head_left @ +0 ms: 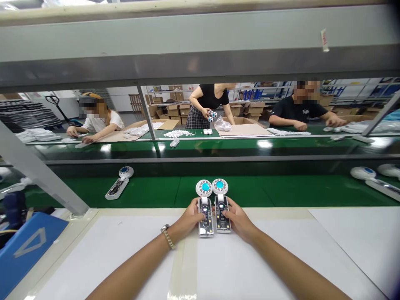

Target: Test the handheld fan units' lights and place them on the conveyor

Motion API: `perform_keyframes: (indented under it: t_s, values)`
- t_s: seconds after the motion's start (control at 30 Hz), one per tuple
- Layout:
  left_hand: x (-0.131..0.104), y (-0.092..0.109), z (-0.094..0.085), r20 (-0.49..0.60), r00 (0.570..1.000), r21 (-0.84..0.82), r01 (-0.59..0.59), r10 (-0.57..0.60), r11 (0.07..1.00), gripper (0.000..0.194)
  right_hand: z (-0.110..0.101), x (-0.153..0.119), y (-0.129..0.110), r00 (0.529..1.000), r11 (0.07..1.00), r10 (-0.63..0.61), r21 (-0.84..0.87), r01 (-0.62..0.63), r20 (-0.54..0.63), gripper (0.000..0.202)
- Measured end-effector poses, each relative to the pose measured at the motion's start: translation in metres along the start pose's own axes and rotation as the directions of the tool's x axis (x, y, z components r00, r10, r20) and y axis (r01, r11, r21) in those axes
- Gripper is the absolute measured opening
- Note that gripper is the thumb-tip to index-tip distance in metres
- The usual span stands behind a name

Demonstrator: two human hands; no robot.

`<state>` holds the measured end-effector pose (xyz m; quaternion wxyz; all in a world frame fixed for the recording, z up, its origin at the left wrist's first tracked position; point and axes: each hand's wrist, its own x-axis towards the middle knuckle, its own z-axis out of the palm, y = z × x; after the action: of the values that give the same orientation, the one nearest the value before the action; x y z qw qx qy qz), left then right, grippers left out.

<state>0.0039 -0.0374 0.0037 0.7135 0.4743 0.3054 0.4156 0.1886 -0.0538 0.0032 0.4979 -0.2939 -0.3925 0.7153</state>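
Note:
Side by side above the front edge of the white worktop, two small handheld fans stand upright in my hands. My left hand (191,216) is closed around the left fan (205,225), its thumb on the dark front of the handle. Around the right fan (223,223) my right hand (239,217) is closed in the same way, thumb on the front. Both fans have round white heads with blue centres, and their rims nearly touch. Each handle shows a circuit board with small lit spots. A bracelet and a watch are on my left wrist.
Beyond the worktop (140,266) runs a green conveyor belt (162,189). Another fan (118,183) lies on it at left, with more fans (375,181) at right. A blue bin (29,250) and a slanted post (40,171) stand at left. Several co-workers sit or stand across the line.

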Motion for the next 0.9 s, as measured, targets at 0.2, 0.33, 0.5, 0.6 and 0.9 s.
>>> perform_keyframes:
  t_s: [0.2, 0.33, 0.5, 0.6, 0.9]
  values:
    - [0.000, -0.001, -0.001, -0.002, 1.000, -0.030, 0.011, -0.012, 0.999, 0.054, 0.000, 0.000, -0.002, 0.999, 1.000, -0.019, -0.007, 0.020, 0.029, 0.058]
    - [0.000, -0.002, -0.002, -0.001, 1.000, -0.040, 0.003, -0.003, 0.999, 0.057, 0.000, -0.001, -0.002, 0.999, 1.000, -0.029, 0.004, 0.028, 0.044, 0.063]
    - [0.001, -0.005, -0.005, 0.033, 0.999, -0.050, -0.018, 0.020, 0.999, 0.063, 0.002, -0.001, 0.000, 0.999, 0.999, -0.039, 0.011, 0.038, 0.035, 0.065]
    - [0.002, -0.005, -0.006, 0.048, 0.999, -0.052, -0.012, 0.015, 0.999, 0.066, 0.002, 0.000, 0.001, 0.997, 0.998, -0.060, 0.026, 0.059, 0.042, 0.065]
    - [0.001, -0.005, -0.005, 0.069, 0.996, -0.064, -0.046, 0.050, 0.997, 0.063, -0.004, 0.009, 0.015, 0.991, 0.992, -0.122, 0.042, 0.120, 0.054, 0.068]
